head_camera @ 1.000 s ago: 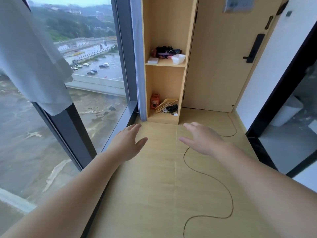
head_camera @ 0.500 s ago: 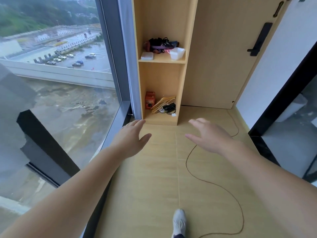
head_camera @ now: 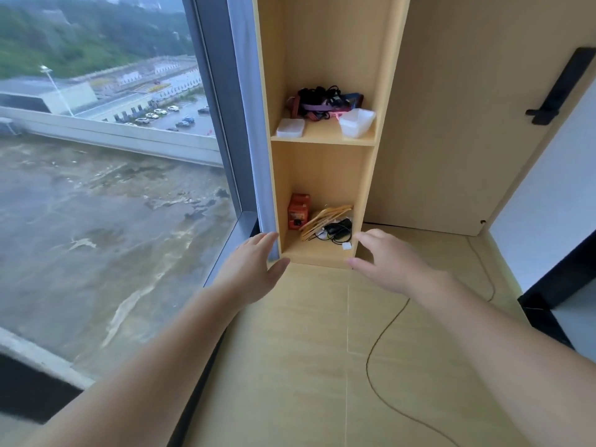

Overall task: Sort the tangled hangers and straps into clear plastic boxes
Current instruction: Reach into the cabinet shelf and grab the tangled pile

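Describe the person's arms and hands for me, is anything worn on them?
Nothing worn shows. The left hand and right hand have no gloves, and no rings show on the sides in view. The left forearm and right forearm are uncovered right to the picture's edge: no sleeves, watch or bands in sight.

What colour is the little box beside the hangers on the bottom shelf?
The small box is orange-red, clearest in the head view.

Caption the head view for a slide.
Open left hand and right hand reach toward a shelf: tangled straps and clear boxes above, wooden hangers below.
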`<action>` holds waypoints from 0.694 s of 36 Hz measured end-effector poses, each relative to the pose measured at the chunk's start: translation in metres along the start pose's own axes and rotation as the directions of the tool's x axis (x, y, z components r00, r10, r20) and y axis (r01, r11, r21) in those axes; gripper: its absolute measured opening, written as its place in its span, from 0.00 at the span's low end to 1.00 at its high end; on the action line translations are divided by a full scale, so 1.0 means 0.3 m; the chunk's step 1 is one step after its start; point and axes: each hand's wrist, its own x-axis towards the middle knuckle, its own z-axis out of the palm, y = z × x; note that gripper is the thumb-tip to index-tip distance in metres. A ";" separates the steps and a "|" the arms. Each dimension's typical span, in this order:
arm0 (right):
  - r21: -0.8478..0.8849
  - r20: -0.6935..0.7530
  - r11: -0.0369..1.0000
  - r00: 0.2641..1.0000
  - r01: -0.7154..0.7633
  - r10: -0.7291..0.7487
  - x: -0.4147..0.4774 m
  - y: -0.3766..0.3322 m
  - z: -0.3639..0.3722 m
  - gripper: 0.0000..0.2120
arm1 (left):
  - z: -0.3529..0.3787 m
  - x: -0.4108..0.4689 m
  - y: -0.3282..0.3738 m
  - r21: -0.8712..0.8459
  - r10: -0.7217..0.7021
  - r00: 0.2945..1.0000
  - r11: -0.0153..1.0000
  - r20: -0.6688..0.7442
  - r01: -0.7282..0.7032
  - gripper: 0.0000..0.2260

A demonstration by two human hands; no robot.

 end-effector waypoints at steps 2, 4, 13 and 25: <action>0.001 0.014 1.000 1.000 -0.006 0.006 0.059 0.035 -0.008 0.26 | 0.018 0.063 -0.001 -0.008 -0.007 1.000 1.000 0.013 0.008 0.26; 0.002 0.026 1.000 1.000 -0.008 0.008 0.114 0.064 -0.016 0.27 | 0.031 0.131 -0.006 0.000 -0.008 1.000 1.000 0.029 0.008 0.26; 0.015 0.016 0.999 0.999 -0.043 0.042 0.385 0.140 -0.036 0.26 | 0.054 0.478 -0.050 -0.015 0.048 0.999 0.999 0.006 -0.048 0.26; -0.002 0.020 0.988 0.988 -0.152 0.152 0.916 0.153 -0.057 0.24 | 0.054 1.044 -0.271 -0.056 0.136 0.991 0.989 0.015 -0.135 0.26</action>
